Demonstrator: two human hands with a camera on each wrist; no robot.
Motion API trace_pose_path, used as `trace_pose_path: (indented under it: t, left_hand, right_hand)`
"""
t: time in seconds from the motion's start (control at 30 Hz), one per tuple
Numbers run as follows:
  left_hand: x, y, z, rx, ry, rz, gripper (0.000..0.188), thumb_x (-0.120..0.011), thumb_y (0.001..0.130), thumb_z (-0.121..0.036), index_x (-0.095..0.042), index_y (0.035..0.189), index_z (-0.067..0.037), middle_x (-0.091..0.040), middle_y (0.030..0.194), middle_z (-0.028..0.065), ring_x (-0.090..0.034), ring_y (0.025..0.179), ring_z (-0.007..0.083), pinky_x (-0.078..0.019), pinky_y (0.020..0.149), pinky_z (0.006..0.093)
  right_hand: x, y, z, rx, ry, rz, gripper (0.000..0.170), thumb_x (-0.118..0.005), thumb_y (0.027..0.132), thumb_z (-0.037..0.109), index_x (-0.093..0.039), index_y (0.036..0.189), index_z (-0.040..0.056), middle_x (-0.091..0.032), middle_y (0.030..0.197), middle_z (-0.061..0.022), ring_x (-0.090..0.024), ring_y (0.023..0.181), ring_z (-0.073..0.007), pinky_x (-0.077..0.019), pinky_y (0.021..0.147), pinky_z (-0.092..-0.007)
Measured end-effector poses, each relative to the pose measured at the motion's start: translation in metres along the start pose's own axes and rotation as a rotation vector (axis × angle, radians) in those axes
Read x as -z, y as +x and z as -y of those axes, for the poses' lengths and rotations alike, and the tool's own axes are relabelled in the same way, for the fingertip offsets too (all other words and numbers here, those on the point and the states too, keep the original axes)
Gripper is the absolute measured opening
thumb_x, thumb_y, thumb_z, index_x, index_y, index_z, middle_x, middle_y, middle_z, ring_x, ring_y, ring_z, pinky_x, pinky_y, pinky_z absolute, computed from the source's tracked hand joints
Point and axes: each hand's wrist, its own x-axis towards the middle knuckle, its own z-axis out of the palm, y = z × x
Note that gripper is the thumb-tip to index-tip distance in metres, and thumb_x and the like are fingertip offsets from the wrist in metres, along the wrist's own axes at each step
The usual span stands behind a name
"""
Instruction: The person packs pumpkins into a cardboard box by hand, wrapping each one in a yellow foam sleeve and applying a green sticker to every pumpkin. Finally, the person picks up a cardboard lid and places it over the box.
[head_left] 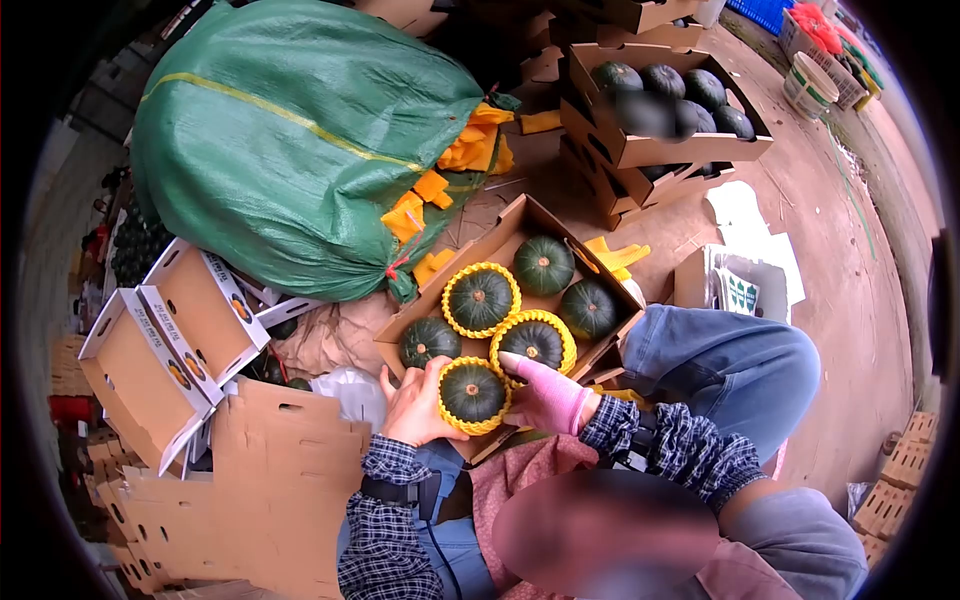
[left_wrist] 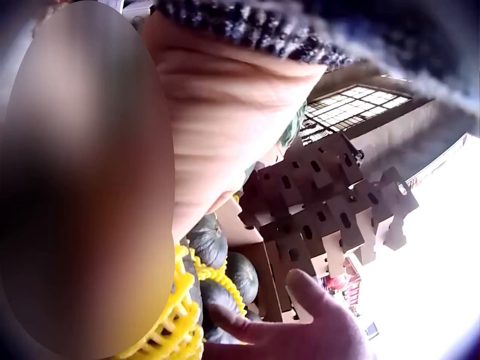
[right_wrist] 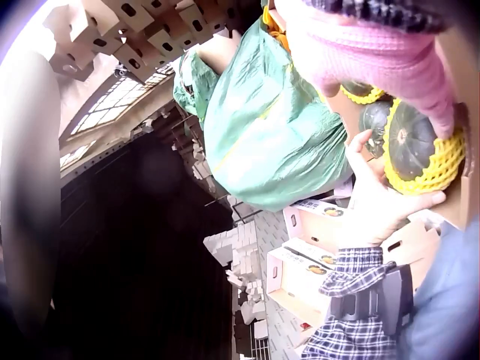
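A dark green squash [head_left: 473,392] in a yellow foam net is at the near corner of an open cardboard box [head_left: 405,318]. The bare left hand [head_left: 415,405] grips its left side, fingers and thumb around the net. On its right side lies the right hand [head_left: 545,395], in a pink glove with bare fingertips, curled against the same net [right_wrist: 442,161]. Just beyond are two more netted squashes [head_left: 481,300] [head_left: 533,343]. Three squashes without nets [head_left: 544,265] [head_left: 589,309] [head_left: 429,342] sit beside them in the box. The squash's underside is hidden.
A big green sack [head_left: 300,140] with yellow foam nets [head_left: 470,140] spilling out stands behind the box. Stacked boxes of squashes [head_left: 640,150] are at the back right. Empty printed cartons [head_left: 170,360] and flat cardboard [head_left: 290,480] lie left. A small carton [head_left: 700,280] stands right.
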Motion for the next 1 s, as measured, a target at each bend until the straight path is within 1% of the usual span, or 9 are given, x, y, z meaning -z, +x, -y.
trace_pose_path:
  t: [0.1, 0.17, 0.23, 0.3, 0.37, 0.57, 0.7, 0.83, 1.0]
  left_hand:
    - [-0.087, 0.009, -0.014, 0.162, 0.495, -0.155, 0.111, -0.083, 0.067, -0.021, -0.019, 0.157, -0.029, -0.064, 0.091, 0.0136, -0.054, 0.109, 0.0294, -0.0088, 0.115, 0.0668]
    - [-0.089, 0.010, -0.021, 0.177, 0.550, -0.263, 0.113, -0.085, 0.066, -0.023, -0.018, 0.157, -0.029, -0.064, 0.096, 0.0149, -0.053, 0.112, 0.0316, -0.0090, 0.115, 0.0656]
    - [-0.043, 0.005, -0.022, 0.197, 0.325, 0.118, 0.124, -0.091, 0.055, -0.043, -0.022, 0.157, -0.029, -0.062, 0.109, 0.0119, -0.050, 0.119, 0.0335, -0.0163, 0.110, 0.0679]
    - [-0.008, 0.009, -0.016, 0.311, 0.059, 0.032, 0.111, -0.089, 0.057, -0.046, -0.034, 0.152, -0.027, -0.062, 0.111, 0.0106, -0.051, 0.119, 0.0341, -0.0174, 0.107, 0.0691]
    - [-0.016, 0.033, 0.002, 0.386, 0.031, -0.396, 0.092, -0.084, 0.067, -0.047, -0.042, 0.146, -0.025, -0.059, 0.115, 0.0144, -0.049, 0.121, 0.0362, -0.0147, 0.105, 0.0724]
    - [-0.027, 0.081, -0.001, 0.714, 0.082, -0.228, 0.103, -0.086, 0.058, -0.045, -0.034, 0.146, -0.037, -0.046, 0.123, 0.0223, -0.043, 0.126, 0.0390, -0.0119, 0.108, 0.0692]
    - [-0.017, 0.057, -0.009, 0.574, -0.051, -0.407, 0.102, -0.087, 0.053, -0.042, -0.039, 0.143, -0.036, -0.045, 0.122, 0.0201, -0.042, 0.124, 0.0408, -0.0188, 0.106, 0.0663]
    - [0.001, 0.013, -0.058, -0.073, -0.254, -0.376, 0.091, -0.089, 0.056, -0.025, -0.052, 0.139, -0.029, -0.044, 0.127, 0.0179, -0.044, 0.121, 0.0402, -0.0379, 0.106, 0.0502]
    - [-0.015, -0.023, -0.104, -0.084, -0.148, -0.404, 0.034, -0.079, 0.077, -0.020, -0.074, 0.108, -0.008, -0.047, 0.141, 0.0204, -0.042, 0.133, 0.0393, -0.0394, 0.108, 0.0467]
  right_hand:
    - [-0.019, -0.023, 0.012, -0.007, -0.084, -0.193, 0.035, -0.061, 0.095, 0.031, -0.058, 0.126, 0.0152, -0.056, 0.128, -0.0044, -0.058, 0.113, -0.0201, -0.0502, 0.095, -0.0352]
    - [0.002, -0.023, 0.009, 0.211, -0.313, 0.130, 0.031, -0.058, 0.098, 0.023, -0.058, 0.128, 0.0137, -0.061, 0.121, -0.0039, -0.060, 0.110, -0.0181, -0.0519, 0.094, -0.0328]
    - [0.020, -0.052, 0.017, 0.196, -0.361, 0.113, 0.025, -0.055, 0.099, 0.019, -0.063, 0.120, 0.0068, -0.068, 0.103, -0.0040, -0.067, 0.092, -0.0135, -0.0577, 0.080, -0.0303]
    - [0.040, -0.080, 0.034, 0.065, -0.913, 0.051, 0.028, -0.058, 0.095, 0.021, -0.065, 0.118, 0.0060, -0.071, 0.093, -0.0071, -0.070, 0.086, -0.0188, -0.0577, 0.079, -0.0344]
    - [0.064, -0.075, 0.020, 0.185, -1.785, -0.078, 0.034, -0.061, 0.089, 0.024, -0.064, 0.118, 0.0073, -0.072, 0.092, -0.0140, -0.071, 0.086, -0.0289, -0.0563, 0.078, -0.0415]
    - [0.075, -0.014, -0.044, 0.190, -2.020, -0.317, 0.022, -0.057, 0.089, 0.027, -0.066, 0.099, 0.0102, -0.070, 0.085, -0.0139, -0.070, 0.080, -0.0334, -0.0538, 0.068, -0.0474]
    - [0.095, 0.007, -0.056, 0.622, -2.129, -0.085, 0.016, -0.058, 0.084, 0.025, -0.068, 0.091, 0.0136, -0.068, 0.082, -0.0100, -0.069, 0.078, -0.0314, -0.0542, 0.065, -0.0439]
    - [0.062, -0.045, -0.038, 0.934, -2.114, 0.166, 0.020, -0.066, 0.076, 0.032, -0.067, 0.085, 0.0143, -0.062, 0.094, -0.0054, -0.061, 0.096, -0.0237, -0.0494, 0.077, -0.0396]
    - [0.027, -0.130, -0.008, 0.597, -1.884, -0.068, 0.029, -0.063, 0.076, 0.034, -0.066, 0.082, 0.0061, -0.064, 0.078, -0.0144, -0.065, 0.076, -0.0342, -0.0532, 0.070, -0.0449]
